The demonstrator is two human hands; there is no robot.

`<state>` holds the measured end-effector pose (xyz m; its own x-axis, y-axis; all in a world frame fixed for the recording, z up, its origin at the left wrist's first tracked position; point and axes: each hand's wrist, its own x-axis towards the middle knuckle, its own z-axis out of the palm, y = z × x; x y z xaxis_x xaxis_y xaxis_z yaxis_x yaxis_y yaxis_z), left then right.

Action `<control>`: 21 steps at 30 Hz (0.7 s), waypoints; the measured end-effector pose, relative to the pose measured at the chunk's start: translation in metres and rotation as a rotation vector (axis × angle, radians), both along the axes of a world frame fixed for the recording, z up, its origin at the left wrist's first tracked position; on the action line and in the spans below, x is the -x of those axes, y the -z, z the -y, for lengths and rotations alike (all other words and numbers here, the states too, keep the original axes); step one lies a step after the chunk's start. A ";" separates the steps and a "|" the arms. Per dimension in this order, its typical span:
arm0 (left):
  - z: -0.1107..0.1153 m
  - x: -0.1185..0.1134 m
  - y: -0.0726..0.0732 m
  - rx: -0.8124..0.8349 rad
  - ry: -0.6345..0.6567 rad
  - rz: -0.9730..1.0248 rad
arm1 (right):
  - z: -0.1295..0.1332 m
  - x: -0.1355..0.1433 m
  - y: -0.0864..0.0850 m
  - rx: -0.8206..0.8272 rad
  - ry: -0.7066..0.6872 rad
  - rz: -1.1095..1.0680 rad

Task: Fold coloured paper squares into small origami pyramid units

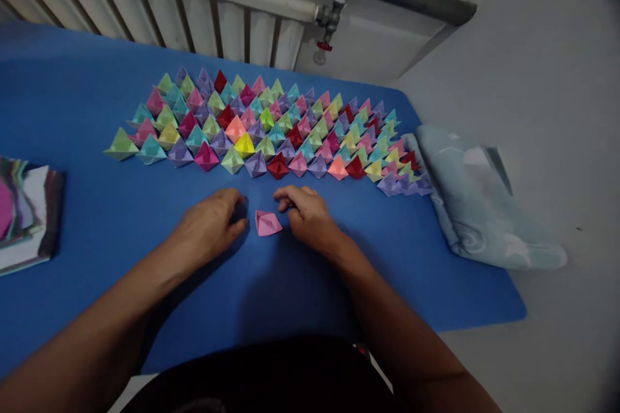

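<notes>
A small pink folded paper boat (268, 224) lies on the blue tabletop (271, 297) between my two hands, touched by neither. Just left of it, my left hand (213, 219) rests with curved fingers and the thumb held apart, nothing in its grasp. On the other side, my right hand (310, 216) hovers close to the boat, its fingers loosely bent and parted with nothing between them. Beyond both hands stand rows of paper boats (278, 134) in many colours, including green, purple, pink, red, yellow and teal.
A stack of coloured paper (29, 216) lies at the left edge. On the right, a folded pale-blue blanket (465, 206) hangs over the table's edge. A white radiator (194, 13) and a pipe with a red-handled valve (329, 19) run along the wall behind the table.
</notes>
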<state>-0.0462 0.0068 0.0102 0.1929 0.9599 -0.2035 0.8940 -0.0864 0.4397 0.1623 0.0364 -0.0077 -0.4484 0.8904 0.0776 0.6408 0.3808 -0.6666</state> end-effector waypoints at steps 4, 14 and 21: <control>-0.004 0.002 0.002 -0.033 0.003 0.047 | 0.002 0.001 -0.001 0.027 -0.058 -0.008; -0.002 0.003 -0.007 0.154 0.096 0.174 | 0.006 0.004 -0.007 0.056 -0.130 -0.077; 0.009 -0.017 -0.001 0.002 0.128 0.022 | 0.009 0.010 -0.002 -0.053 -0.146 0.078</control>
